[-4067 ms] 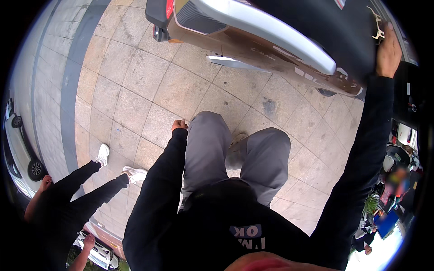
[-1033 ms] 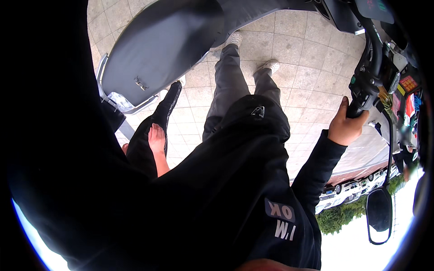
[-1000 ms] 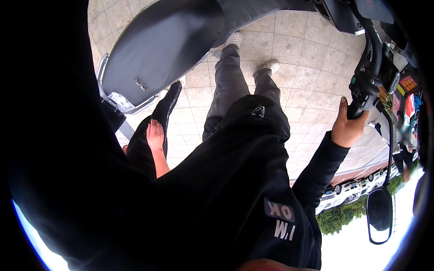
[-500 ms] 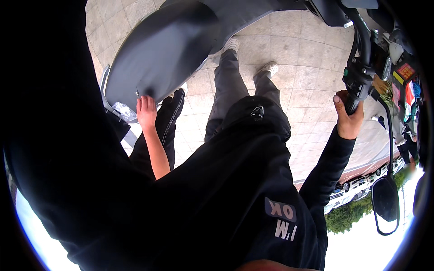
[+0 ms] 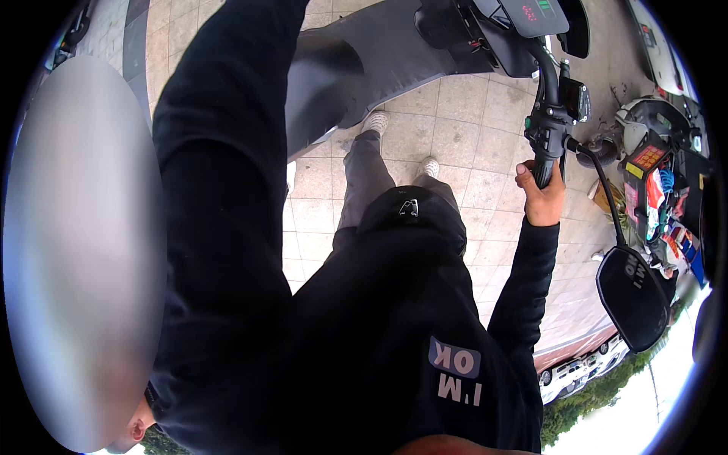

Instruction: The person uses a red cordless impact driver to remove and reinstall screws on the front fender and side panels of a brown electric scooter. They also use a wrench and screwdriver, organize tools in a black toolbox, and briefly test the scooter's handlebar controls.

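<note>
My right hand (image 5: 542, 196) is wrapped around the rubber grip (image 5: 543, 170) at the end of a scooter's handlebar (image 5: 547, 83), its thumb along the near side. My left arm in a black sleeve (image 5: 220, 197) reaches up past the top edge. The left hand is outside the picture. The scooter's dark grey seat (image 5: 322, 87) and body panel (image 5: 394, 38) stretch across the top beyond my legs, partly covered by the sleeve. A lit display (image 5: 533, 15) sits above the handlebar. A black mirror (image 5: 631, 297) stands out on its stem to the right.
A heap of mixed goods (image 5: 660, 197) lies at the right beyond the handlebar. Light paving tiles (image 5: 470, 106) lie around my white shoes (image 5: 375, 121). Parked white cars (image 5: 580, 371) show at lower right. A blurred oval (image 5: 83, 250) masks part of a person at the left.
The view has shifted. My left sleeve now crosses the seat, hiding the other person's bare forearm and the hand that rested on it. My right hand stays on the grip.
</note>
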Tool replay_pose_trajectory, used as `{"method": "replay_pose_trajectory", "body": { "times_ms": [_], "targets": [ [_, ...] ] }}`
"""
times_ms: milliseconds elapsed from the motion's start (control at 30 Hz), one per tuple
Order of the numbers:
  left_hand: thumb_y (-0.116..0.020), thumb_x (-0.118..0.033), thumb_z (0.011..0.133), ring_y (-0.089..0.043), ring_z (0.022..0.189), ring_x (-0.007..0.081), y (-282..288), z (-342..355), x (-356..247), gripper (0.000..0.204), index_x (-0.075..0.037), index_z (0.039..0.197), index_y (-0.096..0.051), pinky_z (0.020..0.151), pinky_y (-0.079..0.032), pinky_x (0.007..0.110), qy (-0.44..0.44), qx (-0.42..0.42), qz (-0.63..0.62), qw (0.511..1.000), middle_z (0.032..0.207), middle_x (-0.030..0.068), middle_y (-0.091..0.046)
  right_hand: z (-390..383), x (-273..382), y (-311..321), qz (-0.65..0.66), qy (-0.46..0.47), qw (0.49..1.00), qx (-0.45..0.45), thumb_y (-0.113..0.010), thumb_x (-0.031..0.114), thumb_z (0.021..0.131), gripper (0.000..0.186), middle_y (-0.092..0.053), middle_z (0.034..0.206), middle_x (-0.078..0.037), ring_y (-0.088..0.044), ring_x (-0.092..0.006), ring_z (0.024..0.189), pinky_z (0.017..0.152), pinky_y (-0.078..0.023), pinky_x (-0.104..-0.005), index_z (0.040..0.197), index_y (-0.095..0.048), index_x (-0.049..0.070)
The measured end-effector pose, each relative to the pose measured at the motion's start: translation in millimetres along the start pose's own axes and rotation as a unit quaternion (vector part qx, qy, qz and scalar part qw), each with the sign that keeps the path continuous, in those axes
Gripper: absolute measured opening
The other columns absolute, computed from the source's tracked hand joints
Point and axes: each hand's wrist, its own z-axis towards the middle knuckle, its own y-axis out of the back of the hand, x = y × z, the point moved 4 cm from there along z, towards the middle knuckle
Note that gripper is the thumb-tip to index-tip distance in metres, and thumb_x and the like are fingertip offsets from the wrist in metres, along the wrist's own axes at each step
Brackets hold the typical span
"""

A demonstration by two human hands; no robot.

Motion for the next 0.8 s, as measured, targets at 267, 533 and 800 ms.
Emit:
{"method": "replay_pose_trajectory", "body": {
  "times_ms": [267, 533, 800],
  "targets": [
    [-0.075, -0.023, 0.073, -0.038, 0.133, 0.0423, 59, -394, -35, 0.071, -0.006, 0.136, -0.047, 0.110, -0.036, 0.049, 0.335, 0.107, -0.081, 0.933, 0.144, 0.0243, -0.037, 5, -25, 0, 0.089, 0.080, 0.985, 0.126, -0.075, 0.019, 0.087, 0.037, -0.062, 0.086, -0.007, -0.060, -0.0119, 0.064, 0.061, -0.051, -0.0263, 0.109, -0.051, 0.000],
    [-0.074, -0.028, 0.076, -0.049, 0.127, 0.0400, 218, -852, -174, 0.058, -0.005, 0.126, -0.058, 0.107, -0.043, 0.044, 0.761, 0.239, 0.001, 0.603, 0.144, 0.0244, -0.039, -55, -101, 49, -0.054, 0.162, 0.950, 0.262, -0.066, 0.033, 0.095, 0.049, -0.065, 0.089, -0.010, -0.063, -0.0149, 0.073, 0.068, -0.053, -0.0301, 0.133, -0.053, 0.005],
    [-0.068, -0.039, 0.079, -0.063, 0.114, 0.0339, 292, -1122, -269, 0.053, -0.005, 0.120, -0.063, 0.098, -0.049, 0.041, 0.912, 0.242, -0.014, 0.332, 0.121, 0.0208, -0.066, -132, -256, 47, -0.320, 0.250, 0.862, 0.304, -0.072, 0.033, 0.086, 0.048, -0.070, 0.087, -0.015, -0.069, -0.0244, 0.073, 0.066, -0.054, -0.0368, 0.124, -0.060, 0.006]
  ]
}}
